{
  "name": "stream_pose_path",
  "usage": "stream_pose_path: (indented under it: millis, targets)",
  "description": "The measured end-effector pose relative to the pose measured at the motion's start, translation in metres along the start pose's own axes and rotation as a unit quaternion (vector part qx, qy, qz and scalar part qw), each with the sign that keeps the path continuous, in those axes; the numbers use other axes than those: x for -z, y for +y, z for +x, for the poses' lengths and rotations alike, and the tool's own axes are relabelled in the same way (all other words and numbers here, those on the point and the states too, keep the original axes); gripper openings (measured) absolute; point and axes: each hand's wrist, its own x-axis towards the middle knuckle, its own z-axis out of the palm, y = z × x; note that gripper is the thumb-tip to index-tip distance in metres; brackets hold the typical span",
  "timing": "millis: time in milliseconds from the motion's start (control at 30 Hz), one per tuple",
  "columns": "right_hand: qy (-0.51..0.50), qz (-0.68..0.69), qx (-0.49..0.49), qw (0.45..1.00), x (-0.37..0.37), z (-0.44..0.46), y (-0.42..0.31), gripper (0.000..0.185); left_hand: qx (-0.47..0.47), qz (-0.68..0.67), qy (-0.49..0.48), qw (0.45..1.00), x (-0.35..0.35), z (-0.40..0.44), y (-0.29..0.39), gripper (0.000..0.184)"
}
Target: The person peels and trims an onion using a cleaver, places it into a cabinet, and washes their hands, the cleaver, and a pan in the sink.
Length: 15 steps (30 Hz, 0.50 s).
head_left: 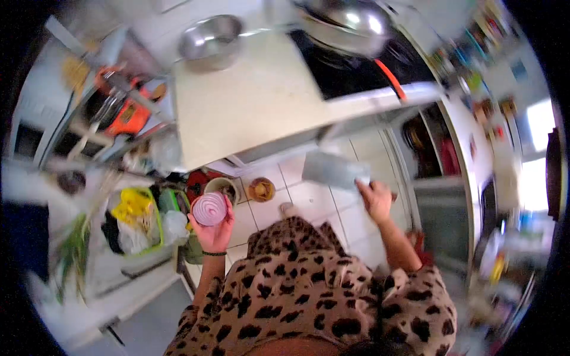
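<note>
My left hand (217, 234) is wrapped round a halved red onion (209, 208), its ringed cut face turned up toward me. A dark band circles that wrist. Out to the right, my right hand (377, 202) grips a cleaver (333, 171) by its handle, with the broad grey blade pointing left above the tiled floor. The blade is smeared by motion. Both hands are apart from each other, in front of my spotted clothing and short of the pale counter (243, 113).
On the counter's far edge stands a metal bowl (211, 40). A lidded pan (347, 26) with an orange handle sits on the black stove (356, 80). A green basket (155, 234) with bags lies left, near green leaves (76, 249). A brown bowl (261, 190) rests on the floor.
</note>
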Motion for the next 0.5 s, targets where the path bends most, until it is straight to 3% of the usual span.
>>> stream_pose_path:
  millis: [167,300,367,500]
  targets:
    - [0.138,-0.079,-0.133,0.978,0.093,-0.05,-0.023,0.045,0.149,0.037,-0.039,0.987,-0.001,0.031,-0.01,0.085]
    - [0.187,-0.041,-0.233,0.954,0.166,-0.091,-0.112,0.052,0.254,0.029,-0.039,0.966,-0.06,0.0,0.009,0.085]
    - [0.208,-0.022,-0.279,0.937,0.113,-0.106,-0.031,0.056,0.284,0.067,-0.059,0.955,-0.044,0.061,-0.086,0.084]
    - [0.203,0.022,-0.413,0.887,0.119,-0.153,-0.015,0.054,0.376,0.074,-0.09,0.919,-0.078,0.056,-0.174,0.084]
